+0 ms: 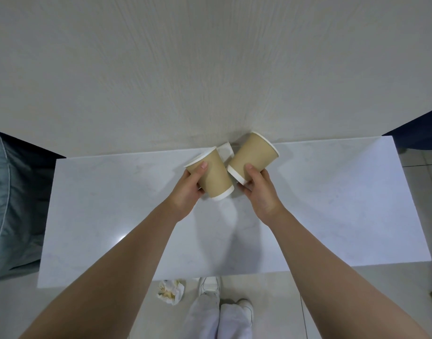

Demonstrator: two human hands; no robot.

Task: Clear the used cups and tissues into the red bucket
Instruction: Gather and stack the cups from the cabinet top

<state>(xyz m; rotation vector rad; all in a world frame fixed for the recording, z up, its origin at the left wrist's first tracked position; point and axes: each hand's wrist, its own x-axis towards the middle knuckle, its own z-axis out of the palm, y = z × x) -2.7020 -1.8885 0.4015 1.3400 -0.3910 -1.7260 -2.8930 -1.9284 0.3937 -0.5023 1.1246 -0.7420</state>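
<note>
My left hand [189,189] grips a brown paper cup [213,176], tilted with its white rim to the upper left, above the white table [332,204]. My right hand [257,189] grips a second brown paper cup [255,155], tilted with its rim to the upper right. A white tissue [225,151] shows between and behind the two cups, near the wall. A crumpled, stained tissue [170,291] lies on the floor below the table's front edge. No red bucket is in view.
A pale wood-grain wall [210,69] rises straight behind the table. A grey-blue cushion [7,204] sits at the left. My legs and white shoes [210,286] stand on the tiled floor by the table's front edge.
</note>
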